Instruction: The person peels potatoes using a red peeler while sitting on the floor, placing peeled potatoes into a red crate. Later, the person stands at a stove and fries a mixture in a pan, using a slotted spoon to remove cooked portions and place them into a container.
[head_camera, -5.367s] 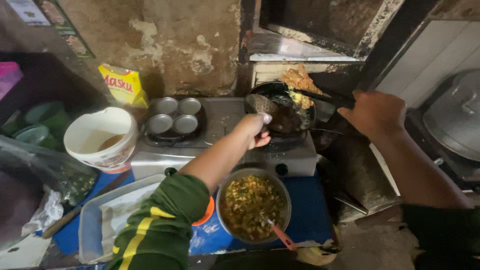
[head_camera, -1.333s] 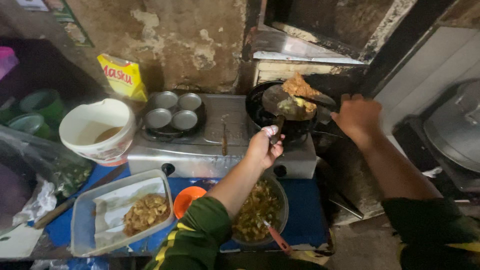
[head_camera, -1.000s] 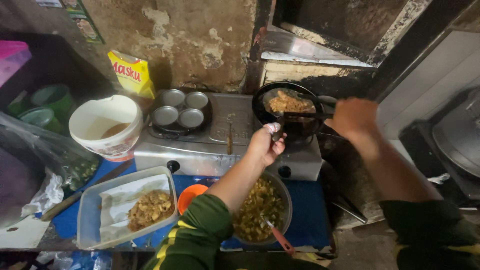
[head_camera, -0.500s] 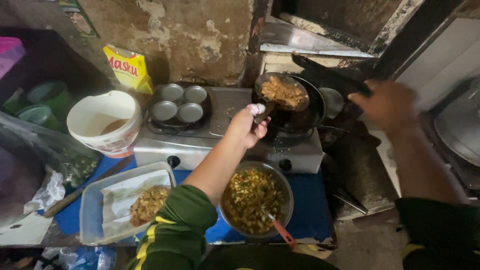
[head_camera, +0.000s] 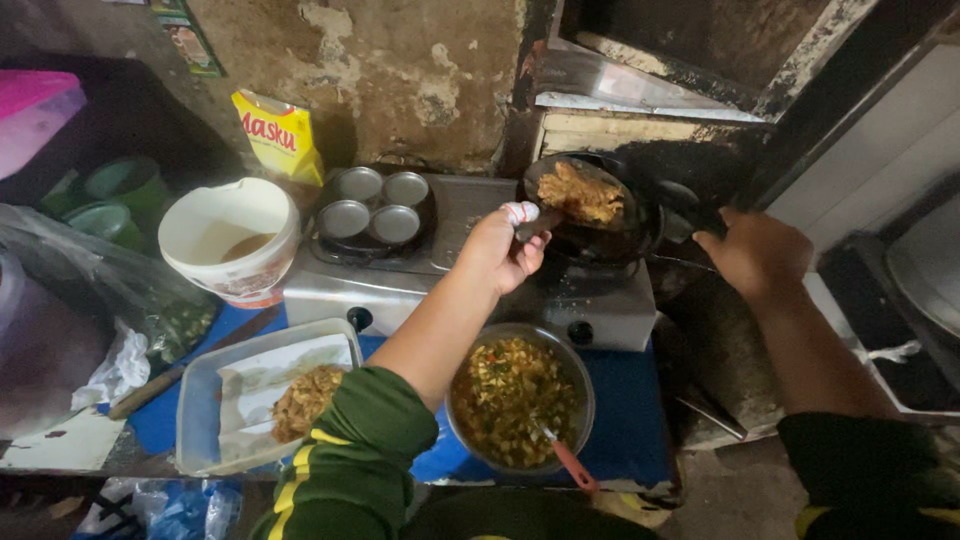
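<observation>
The left hand is closed around a spatula handle that reaches into the black frying pan on the stove. The right hand grips the pan handle just right of the pan. A browned fritter lies in the pan, frying. Next comes sliding the spatula under it, I think.

The right hand hides the pan handle's end, and the pink container is cut off at left.
</observation>
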